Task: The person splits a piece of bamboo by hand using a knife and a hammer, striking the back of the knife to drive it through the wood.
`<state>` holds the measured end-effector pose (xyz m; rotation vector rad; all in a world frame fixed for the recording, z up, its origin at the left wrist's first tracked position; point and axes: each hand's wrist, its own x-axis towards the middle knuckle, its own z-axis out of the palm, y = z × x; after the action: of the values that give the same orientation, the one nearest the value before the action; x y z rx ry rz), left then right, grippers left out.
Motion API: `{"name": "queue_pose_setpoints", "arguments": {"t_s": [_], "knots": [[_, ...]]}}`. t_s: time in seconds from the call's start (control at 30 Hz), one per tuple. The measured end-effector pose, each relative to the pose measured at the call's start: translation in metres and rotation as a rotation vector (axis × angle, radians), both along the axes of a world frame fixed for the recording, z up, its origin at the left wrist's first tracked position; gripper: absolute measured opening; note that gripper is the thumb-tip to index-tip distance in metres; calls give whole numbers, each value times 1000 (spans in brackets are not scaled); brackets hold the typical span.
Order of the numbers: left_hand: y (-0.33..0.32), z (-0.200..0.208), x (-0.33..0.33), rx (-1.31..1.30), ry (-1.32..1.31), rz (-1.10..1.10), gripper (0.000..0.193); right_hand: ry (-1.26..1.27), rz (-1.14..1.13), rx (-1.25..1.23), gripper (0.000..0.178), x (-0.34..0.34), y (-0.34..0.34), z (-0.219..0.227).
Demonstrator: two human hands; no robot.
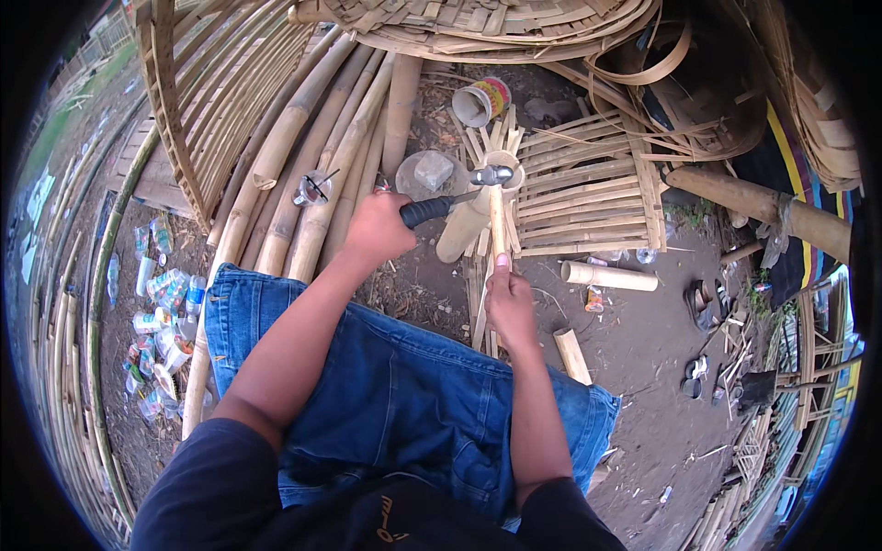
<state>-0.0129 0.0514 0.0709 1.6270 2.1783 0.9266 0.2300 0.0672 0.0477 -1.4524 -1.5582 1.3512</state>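
Observation:
My left hand [378,227] is closed round the black handle of a knife [425,211]. Its short visible stretch of blade runs right, toward the upright bamboo piece [511,174]. My right hand [511,303] grips the lower end of a hammer's pale wooden handle. The metal head of the hammer [492,174] appears over the bamboo top and the blade's far end; I cannot tell whether they touch. A thick bamboo block [462,231] lies just under the blade. Blue denim [404,395] covers my lap.
Long bamboo poles [308,138] lie at the left, with a plastic cup [313,188] on them. Beyond the block stand a slatted bamboo frame [583,184] and a bucket [481,101]. Plastic bottles [175,303] litter the left ground. A cut bamboo tube [609,275] rests right.

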Motion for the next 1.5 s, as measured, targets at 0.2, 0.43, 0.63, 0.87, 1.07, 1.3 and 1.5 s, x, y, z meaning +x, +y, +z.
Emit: {"name": "queue_pose_setpoints", "arguments": {"t_s": [0.2, 0.43, 0.63, 0.87, 1.07, 1.3, 1.5], "knots": [[-5, 6, 5, -69, 2, 1, 34, 187, -114, -196, 57, 15, -10, 62], [-12, 8, 3, -94, -33, 0, 34, 824, -248, 654, 68, 17, -13, 198], [-9, 3, 17, 10, -62, 55, 29, -299, -236, 6, 60, 29, -20, -56], [-4, -23, -14, 67, -36, 1, 26, -56, -141, -130, 60, 26, -20, 1], [2, -10, 6, -8, -47, -75, 29, -344, -66, -19, 66, 8, -14, -3], [-12, -4, -1, -103, -57, 9, 31, 333, -163, 364, 58, -5, -19, 128], [-2, 4, 11, -135, -76, -48, 36, 205, -180, 470, 61, 1, 1, -2]]}}
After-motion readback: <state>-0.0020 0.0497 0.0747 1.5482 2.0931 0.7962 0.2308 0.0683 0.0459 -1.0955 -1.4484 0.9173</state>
